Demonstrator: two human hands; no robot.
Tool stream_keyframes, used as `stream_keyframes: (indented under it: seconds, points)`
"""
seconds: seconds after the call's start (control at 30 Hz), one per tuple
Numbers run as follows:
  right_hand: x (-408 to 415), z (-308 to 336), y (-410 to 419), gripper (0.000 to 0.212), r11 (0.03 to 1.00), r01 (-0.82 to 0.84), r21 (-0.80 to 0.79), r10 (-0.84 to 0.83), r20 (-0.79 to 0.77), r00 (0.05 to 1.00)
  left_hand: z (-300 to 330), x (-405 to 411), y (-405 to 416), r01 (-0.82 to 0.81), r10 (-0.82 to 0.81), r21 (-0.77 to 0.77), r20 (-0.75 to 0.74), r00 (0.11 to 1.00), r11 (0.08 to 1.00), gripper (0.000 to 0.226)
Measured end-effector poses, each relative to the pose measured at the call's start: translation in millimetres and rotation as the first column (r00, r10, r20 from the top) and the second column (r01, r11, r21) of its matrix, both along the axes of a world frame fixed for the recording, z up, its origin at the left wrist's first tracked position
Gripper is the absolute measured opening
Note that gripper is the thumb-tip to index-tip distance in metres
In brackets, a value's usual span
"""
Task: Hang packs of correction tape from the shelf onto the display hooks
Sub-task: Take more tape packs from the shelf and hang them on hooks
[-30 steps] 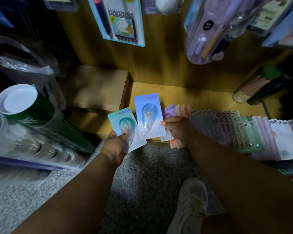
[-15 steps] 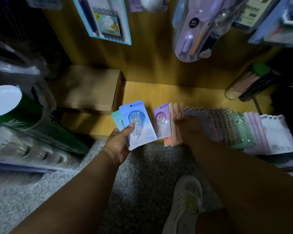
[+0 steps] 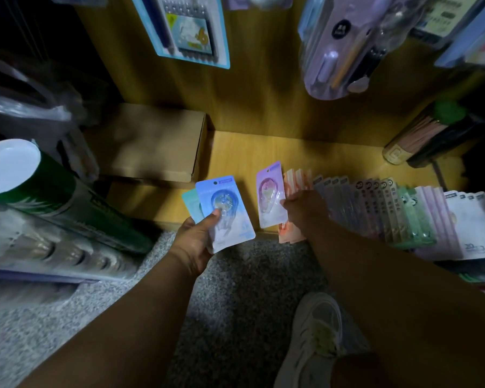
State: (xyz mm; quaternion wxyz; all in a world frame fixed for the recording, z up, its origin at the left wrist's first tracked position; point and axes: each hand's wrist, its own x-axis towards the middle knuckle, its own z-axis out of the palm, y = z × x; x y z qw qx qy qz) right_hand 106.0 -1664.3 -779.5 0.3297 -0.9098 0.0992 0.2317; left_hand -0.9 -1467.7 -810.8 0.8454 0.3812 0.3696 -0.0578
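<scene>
A wooden shelf (image 3: 305, 155) carries a fanned row of correction tape packs (image 3: 375, 211) under and beyond the right hand (image 3: 305, 211), which pinches one purple pack (image 3: 270, 197). Beside it, the left hand (image 3: 196, 239) grips two packs, blue pack (image 3: 227, 214) over teal pack (image 3: 192, 204).

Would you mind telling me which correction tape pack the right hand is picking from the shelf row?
The purple pack, at the row's left end, pinched by the right hand; the left hand holds the blue pack.
</scene>
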Motion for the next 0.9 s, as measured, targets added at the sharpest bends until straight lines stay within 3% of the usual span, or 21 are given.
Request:
stream_keyframes:
  seconds: [0.07,0.2,0.3,0.4,0.6,0.8,0.9]
  points:
    - [-1.1,9.2,1.4,0.015,0.991,0.057,0.118,-0.064,0.051,0.997,0.4,-1.3,4.0,-0.056,0.056,0.069,0.001,0.998,0.996,0.046]
    - [-10.0,37.5,6.2,0.024,0.866,0.146,0.478,-0.219,0.099,0.971,13.8,-5.4,9.5,-0.114,0.111,0.182,0.026,0.993,0.977,0.036]
    - [-20.3,61.5,8.2,0.024,0.795,0.090,0.600,-0.144,0.043,0.989,31.7,-8.2,7.5,-0.132,0.124,0.228,0.049,0.991,0.965,0.026]
    - [-31.4,75.0,10.1,0.020,0.773,0.037,0.633,-0.053,0.006,0.999,52.2,-14.0,2.1,-0.124,0.098,0.214,0.124,0.987,0.969,0.041]
    - [-60.2,91.8,6.3,0.011,0.772,-0.025,0.635,0.034,-0.003,0.999,100.5,-31.4,-9.3,-0.054,0.012,0.181,0.224,0.975,0.982,0.042]
    - [-79.6,129.8,11.2,0.026,0.765,-0.119,0.633,0.085,0.083,0.993,140.5,-46.4,-18.3,-0.032,-0.014,0.136,0.324,0.946,0.990,0.043]
    - [-88.7,151.1,17.6,0.029,0.704,-0.171,0.689,0.088,0.154,0.984,160.1,-53.0,-22.0,-0.021,-0.033,0.140,0.373,0.927,0.990,0.041]
